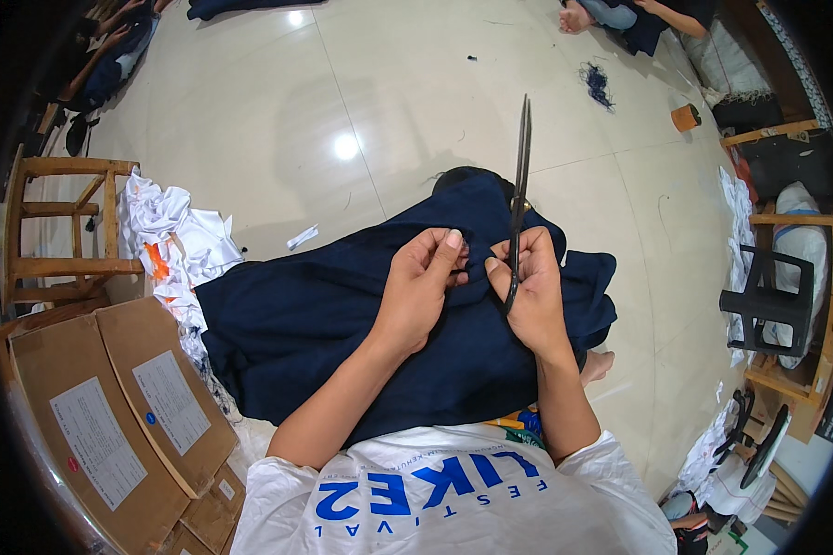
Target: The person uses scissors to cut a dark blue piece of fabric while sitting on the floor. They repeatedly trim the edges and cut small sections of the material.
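A large piece of navy cloth (342,305) is spread over my lap and legs. My right hand (532,291) is closed around a pair of long dark scissors (520,176); their blades point away from me and look nearly together. Just left of it, my left hand (418,287) is above the cloth with its thumb against curled fingers. Whatever is between those fingertips, if anything, is too small to make out. Both hands are close together, a small gap between them. Part of the cloth behind the fingers is hidden.
Cardboard boxes (120,407) stand at my left, near white cloth (180,231) and a wooden stool (74,222). At right are a black plastic stool (773,301) and an orange cup (685,117). Dark thread scraps (598,85) lie on the tiles; other people sit at the far corners.
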Action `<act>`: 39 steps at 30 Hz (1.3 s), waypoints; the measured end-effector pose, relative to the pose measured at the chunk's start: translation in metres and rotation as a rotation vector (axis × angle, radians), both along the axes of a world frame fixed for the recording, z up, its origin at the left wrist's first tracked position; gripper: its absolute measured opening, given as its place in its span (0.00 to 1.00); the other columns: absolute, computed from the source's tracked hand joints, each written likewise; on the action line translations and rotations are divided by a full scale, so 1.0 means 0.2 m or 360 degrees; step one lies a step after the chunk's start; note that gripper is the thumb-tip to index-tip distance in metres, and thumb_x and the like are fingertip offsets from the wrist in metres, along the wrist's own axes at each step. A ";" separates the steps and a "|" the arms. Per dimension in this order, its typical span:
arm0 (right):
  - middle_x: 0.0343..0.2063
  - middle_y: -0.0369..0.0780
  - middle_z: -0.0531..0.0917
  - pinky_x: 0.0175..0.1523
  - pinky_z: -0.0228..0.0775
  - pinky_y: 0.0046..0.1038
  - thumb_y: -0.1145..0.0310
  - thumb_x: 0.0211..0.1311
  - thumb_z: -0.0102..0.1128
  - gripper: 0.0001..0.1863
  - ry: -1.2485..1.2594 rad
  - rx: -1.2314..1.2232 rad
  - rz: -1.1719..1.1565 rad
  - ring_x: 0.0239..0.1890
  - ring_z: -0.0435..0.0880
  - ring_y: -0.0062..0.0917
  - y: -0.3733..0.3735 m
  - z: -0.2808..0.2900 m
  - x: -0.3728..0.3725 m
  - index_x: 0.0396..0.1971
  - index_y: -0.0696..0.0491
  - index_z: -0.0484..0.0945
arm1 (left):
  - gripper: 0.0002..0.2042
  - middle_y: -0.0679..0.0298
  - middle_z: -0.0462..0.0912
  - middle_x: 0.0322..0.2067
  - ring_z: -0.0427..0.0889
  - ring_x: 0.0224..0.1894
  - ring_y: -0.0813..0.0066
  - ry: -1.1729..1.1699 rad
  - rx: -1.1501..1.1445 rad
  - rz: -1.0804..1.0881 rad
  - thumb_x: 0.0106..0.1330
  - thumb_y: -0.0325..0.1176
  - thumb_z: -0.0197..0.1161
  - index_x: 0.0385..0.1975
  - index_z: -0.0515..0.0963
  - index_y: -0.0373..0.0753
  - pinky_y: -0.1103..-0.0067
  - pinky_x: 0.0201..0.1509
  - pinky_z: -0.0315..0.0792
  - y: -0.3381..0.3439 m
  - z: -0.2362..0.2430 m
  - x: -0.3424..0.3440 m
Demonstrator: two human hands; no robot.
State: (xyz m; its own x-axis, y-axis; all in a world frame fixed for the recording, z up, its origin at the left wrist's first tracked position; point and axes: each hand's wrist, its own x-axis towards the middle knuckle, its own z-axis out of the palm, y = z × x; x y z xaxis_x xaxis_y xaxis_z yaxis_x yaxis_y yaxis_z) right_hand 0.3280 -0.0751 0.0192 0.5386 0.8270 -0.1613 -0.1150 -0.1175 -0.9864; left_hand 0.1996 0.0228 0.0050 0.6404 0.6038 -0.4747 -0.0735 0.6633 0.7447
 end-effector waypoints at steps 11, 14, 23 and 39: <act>0.31 0.30 0.72 0.34 0.62 0.16 0.83 0.66 0.61 0.16 0.0038 0.0072 0.0039 0.30 0.69 0.08 -0.01 -0.01 0.01 0.41 0.52 0.63 | 0.12 0.69 0.82 0.40 0.78 0.41 0.84 -0.0110 -0.0143 0.0146 0.80 0.43 0.59 0.46 0.76 0.41 0.82 0.47 0.74 -0.02 -0.01 0.02; 0.30 0.30 0.71 0.33 0.62 0.16 0.83 0.66 0.61 0.16 0.0028 0.0104 0.0055 0.30 0.69 0.08 -0.01 -0.01 0.01 0.40 0.52 0.62 | 0.14 0.69 0.82 0.39 0.78 0.39 0.85 -0.0008 -0.0037 0.0116 0.77 0.43 0.63 0.48 0.76 0.39 0.83 0.46 0.73 -0.03 -0.01 0.02; 0.27 0.29 0.70 0.28 0.58 0.15 0.82 0.65 0.62 0.17 -0.0025 0.0112 0.0063 0.27 0.67 0.07 -0.01 -0.03 -0.01 0.39 0.51 0.61 | 0.08 0.71 0.82 0.35 0.77 0.37 0.87 0.0055 0.0066 -0.0065 0.72 0.34 0.70 0.41 0.83 0.36 0.86 0.43 0.71 -0.01 0.05 0.03; 0.40 0.46 0.86 0.48 0.78 0.20 0.84 0.64 0.67 0.18 0.0010 0.0167 -0.0089 0.40 0.84 0.18 0.03 -0.01 0.00 0.39 0.55 0.63 | 0.07 0.71 0.82 0.35 0.77 0.36 0.86 -0.0078 -0.0188 0.0087 0.71 0.32 0.71 0.42 0.82 0.38 0.85 0.41 0.72 -0.01 -0.01 -0.02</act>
